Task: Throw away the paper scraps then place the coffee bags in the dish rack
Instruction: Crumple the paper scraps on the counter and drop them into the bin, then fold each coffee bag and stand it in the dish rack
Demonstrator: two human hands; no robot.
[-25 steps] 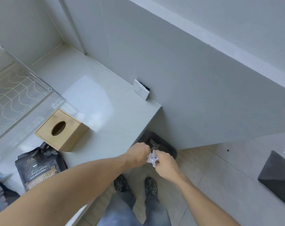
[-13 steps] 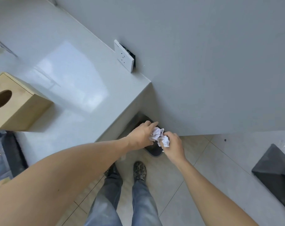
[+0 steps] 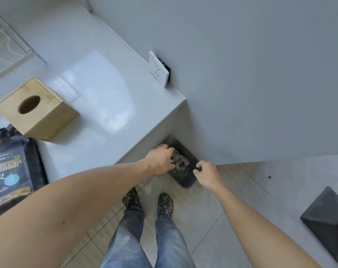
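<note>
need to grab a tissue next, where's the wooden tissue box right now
In the head view the wooden tissue box sits on the grey countertop at the left, just behind the black coffee bag and in front of the dish rack.

Bare forearms, faded grey-blue jeans [image 3: 145, 238], dark patterned clogs [image 3: 165, 204].

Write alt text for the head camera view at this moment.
Both hands reach down over a dark bin on the floor by the counter's end; crumpled paper scraps lie in it below the left hand, right hand beside. A coffee bag lies on the counter.
</note>
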